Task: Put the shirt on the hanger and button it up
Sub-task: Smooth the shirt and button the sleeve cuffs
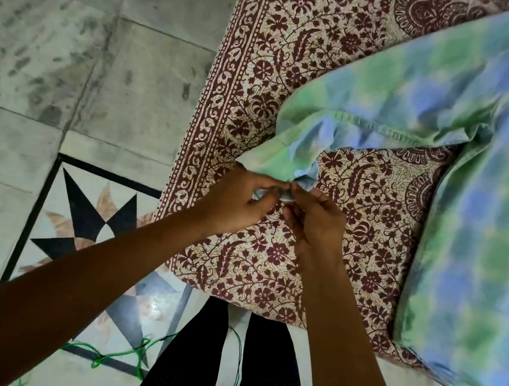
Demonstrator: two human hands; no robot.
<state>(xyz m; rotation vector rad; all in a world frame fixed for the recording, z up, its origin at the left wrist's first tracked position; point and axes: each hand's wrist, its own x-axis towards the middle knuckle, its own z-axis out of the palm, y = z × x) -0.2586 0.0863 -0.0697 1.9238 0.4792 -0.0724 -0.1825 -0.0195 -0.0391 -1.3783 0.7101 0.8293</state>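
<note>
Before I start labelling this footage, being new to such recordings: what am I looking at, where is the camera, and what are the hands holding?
There is no machine here: a person works with bare hands. The one picture comes from a camera worn on the head, looking down past both arms. A blue-and-green checked shirt lies spread on a maroon floral cloth. The left hand and the right hand meet at the sleeve cuff and pinch it; any button there is hidden. Below are the person's dark-clad legs, a stone floor and a green cord. No hanger shows.
</note>
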